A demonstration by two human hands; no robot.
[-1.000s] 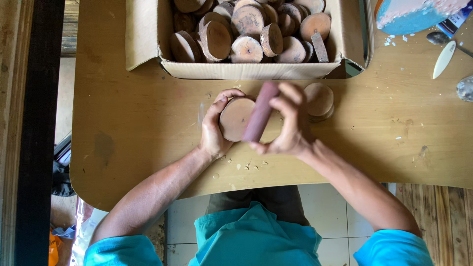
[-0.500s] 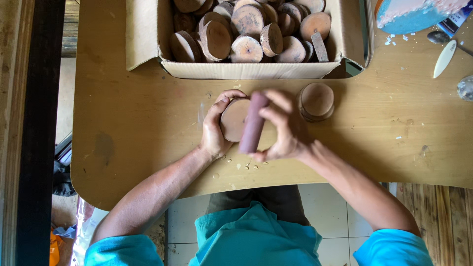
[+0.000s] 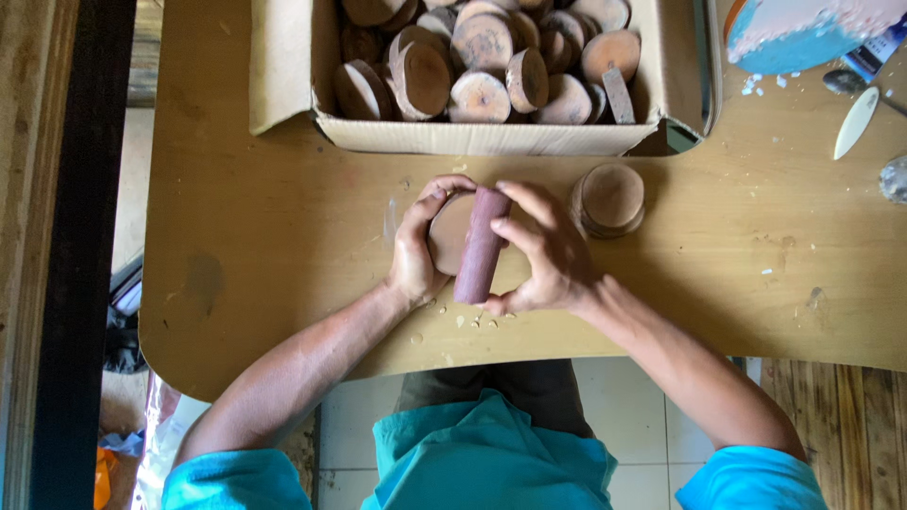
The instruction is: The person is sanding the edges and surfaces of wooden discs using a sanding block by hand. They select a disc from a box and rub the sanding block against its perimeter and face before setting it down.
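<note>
- Sanding step: my left hand (image 3: 416,255) grips the wood disc (image 3: 452,231) on the desk (image 3: 283,236)
- Right hand (image 3: 548,250), fingers clenched, holds the purple sanding roll (image 3: 480,244) across it
- Next, I judge: steady strokes, disc pinned

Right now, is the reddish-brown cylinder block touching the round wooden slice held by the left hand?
Touching. The head view shows the reddish-brown cylinder block lying across the round wooden slice, no gap between them, with the left hand cupping the slice's edge.
</note>
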